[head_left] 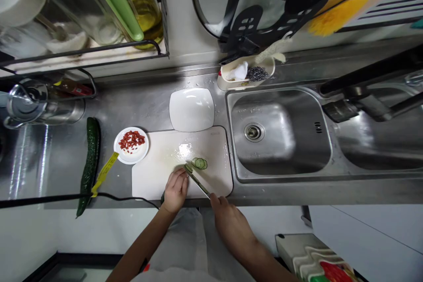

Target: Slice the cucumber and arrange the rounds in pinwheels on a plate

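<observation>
My left hand (pixel 176 188) curls its fingers over a cucumber (pixel 162 198), most of it hidden under the hand. My right hand (pixel 231 222) grips a knife (pixel 201 187), its handle hidden in the fist. The narrow blade slants across the white cutting board (pixel 145 180), close by my left fingertips, with green cucumber pieces along it. A few thin, round cucumber slices (pixel 199 163) overlap on the board, just beyond the blade.
A white square plate (pixel 191 108) touches the board's far edge. Left of it are a small dish of red berries (pixel 131 142) and a whole cucumber (pixel 89 163). A black cord (pixel 122 197) crosses the counter's front. The sink (pixel 280 134) lies right.
</observation>
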A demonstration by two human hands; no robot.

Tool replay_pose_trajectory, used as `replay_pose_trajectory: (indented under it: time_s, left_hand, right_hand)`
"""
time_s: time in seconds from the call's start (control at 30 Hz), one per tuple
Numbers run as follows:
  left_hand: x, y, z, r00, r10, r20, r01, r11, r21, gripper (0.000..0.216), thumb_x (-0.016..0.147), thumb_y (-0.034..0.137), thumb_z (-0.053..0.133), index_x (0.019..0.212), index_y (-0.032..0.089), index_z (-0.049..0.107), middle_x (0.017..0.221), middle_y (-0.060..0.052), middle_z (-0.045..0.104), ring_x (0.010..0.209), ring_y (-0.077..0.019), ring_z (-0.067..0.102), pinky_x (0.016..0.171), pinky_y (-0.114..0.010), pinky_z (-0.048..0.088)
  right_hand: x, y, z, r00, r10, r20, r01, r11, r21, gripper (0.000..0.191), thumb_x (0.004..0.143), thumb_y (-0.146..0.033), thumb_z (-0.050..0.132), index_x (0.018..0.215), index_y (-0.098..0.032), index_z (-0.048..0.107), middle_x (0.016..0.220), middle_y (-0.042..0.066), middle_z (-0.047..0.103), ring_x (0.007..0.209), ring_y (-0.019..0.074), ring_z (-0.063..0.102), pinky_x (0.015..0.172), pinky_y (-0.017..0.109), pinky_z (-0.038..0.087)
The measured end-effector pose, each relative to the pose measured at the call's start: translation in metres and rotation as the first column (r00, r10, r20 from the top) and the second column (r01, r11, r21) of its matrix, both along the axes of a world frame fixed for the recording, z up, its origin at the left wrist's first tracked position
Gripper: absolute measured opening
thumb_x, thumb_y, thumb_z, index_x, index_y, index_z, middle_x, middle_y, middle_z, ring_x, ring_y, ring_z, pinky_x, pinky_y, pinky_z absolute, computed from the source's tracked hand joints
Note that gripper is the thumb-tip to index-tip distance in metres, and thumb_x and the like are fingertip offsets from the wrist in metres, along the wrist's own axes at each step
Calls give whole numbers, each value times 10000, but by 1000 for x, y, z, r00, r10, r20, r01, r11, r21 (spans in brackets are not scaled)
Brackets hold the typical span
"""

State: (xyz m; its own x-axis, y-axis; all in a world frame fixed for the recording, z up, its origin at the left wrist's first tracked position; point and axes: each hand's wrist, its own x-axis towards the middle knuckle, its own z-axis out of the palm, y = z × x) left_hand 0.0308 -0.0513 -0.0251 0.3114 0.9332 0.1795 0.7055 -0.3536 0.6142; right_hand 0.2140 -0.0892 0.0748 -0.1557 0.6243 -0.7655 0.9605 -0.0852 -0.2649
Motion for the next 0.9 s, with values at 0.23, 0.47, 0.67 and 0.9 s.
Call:
replay_pose_trajectory:
  time_s: [0.23,0.47,0.67,0.9]
  left_hand:
    - [0,0,-1,1000,1,9,-1,1000,9,201,855,109,466,997,155,600,1018,-94,631,1038,-189,573,909,-389,494]
    - [1,1,-1,1000,-3,10,3,1000,28,199,861,120,462,1001,158,599,996,-96,637,1025,-196,580,889,-398,506]
    - [1,1,0,1000,-5,7,5,999,39,192,854,111,474,986,157,605,986,-90,642,1023,-193,585,897,-397,509]
    - [-1,0,-4,1000,-10,-8,11,998,62,204,867,139,457,1007,156,606,972,-97,653,1000,-195,602,874,-393,519]
  right_hand:
    - [-1,1,0,1000,-14,2,14,1000,2,420,843,-17,296,1162,-189,509,937,90,635,742,167,652,573,212,427]
    - [-1,6,2,1000,-1,-26,0,1000,-14,388,856,-34,290,1143,-161,518,928,116,637,764,194,653,601,245,458]
    - [1,16,8,1000,13,-20,-14,999,-48,402,857,-26,281,1132,-163,540,943,110,650,807,196,651,633,241,465]
    - [0,19,6,999,-9,-50,6,998,-63,403,856,-31,286,1139,-168,537,931,94,649,813,201,649,630,250,463]
